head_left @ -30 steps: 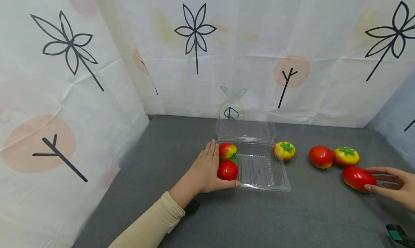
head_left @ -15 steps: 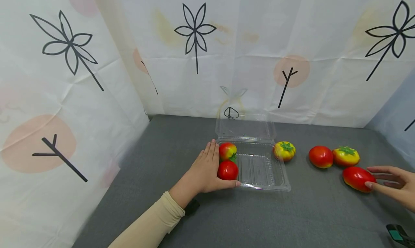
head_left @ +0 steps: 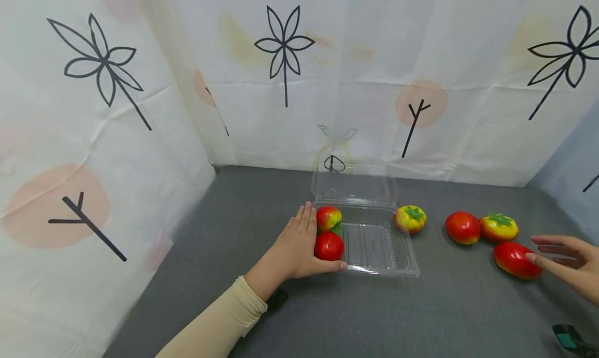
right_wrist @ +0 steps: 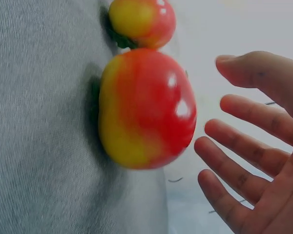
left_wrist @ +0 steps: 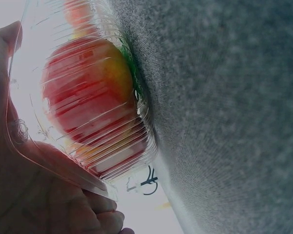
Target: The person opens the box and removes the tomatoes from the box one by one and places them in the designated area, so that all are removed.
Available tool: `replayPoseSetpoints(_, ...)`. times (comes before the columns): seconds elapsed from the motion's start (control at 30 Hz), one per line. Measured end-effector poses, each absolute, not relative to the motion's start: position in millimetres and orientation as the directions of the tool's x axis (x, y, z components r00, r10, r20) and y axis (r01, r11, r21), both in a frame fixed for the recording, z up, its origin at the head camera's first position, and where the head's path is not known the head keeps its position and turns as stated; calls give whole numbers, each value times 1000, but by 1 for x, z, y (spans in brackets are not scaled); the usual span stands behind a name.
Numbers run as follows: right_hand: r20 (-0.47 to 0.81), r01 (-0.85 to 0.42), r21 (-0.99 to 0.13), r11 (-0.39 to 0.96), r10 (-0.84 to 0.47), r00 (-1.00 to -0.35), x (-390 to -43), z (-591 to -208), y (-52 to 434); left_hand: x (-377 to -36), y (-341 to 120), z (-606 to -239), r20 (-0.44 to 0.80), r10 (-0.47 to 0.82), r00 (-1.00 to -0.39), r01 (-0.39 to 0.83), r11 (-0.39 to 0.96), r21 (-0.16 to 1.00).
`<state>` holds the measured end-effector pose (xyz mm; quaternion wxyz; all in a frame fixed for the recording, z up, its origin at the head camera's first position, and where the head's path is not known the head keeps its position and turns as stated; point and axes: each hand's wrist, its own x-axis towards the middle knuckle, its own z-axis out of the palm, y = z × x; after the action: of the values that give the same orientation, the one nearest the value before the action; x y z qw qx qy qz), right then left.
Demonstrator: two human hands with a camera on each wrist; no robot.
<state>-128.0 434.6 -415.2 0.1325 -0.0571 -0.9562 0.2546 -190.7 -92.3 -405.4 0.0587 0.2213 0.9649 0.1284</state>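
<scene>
Clear plastic box (head_left: 374,243) lies open on a grey table (head_left: 234,202), two tomatoes at its left end. Left hand (head_left: 295,246) rests flat against that end, fingers straight, thumb along the front rim. Right hand (head_left: 568,259) is spread, fingers apart, just beside a red tomato (head_left: 515,259) lying right of the box, not gripping it.
</scene>
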Motion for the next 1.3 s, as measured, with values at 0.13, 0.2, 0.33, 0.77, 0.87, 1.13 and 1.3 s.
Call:
replayPoseSetpoints(0.13,248,26,-507,862,174,-953,-124,-410,421,-191,-92,-405,-54,449,-892,419,865,275)
replayPoseSetpoints(0.2,263,0,-501,866,152,-953,-123,-404,412,-191,-91,-404,-54,448,-892,418,865,276)
replayPoseSetpoints(0.33,303,-85,-486,870,77,-950,-127,-392,394,-191,-91,-403,-54,445,-894,415,866,278)
replayPoseSetpoints(0.77,375,-424,-489,762,-256,-891,-150,-358,311,-189,-95,-407,-63,437,-897,404,869,285)
replayPoseSetpoints(0.87,398,-516,-499,697,-345,-850,-155,-355,283,-189,-95,-407,-64,435,-898,402,871,284)
replayPoseSetpoints(1.13,464,-621,-547,561,-414,-783,-173,-365,218,-190,-93,-407,-51,434,-899,404,870,284)
replayPoseSetpoints(1.3,439,-640,-591,491,-470,-766,-181,-380,192,-190,-92,-405,-48,429,-902,402,876,266)
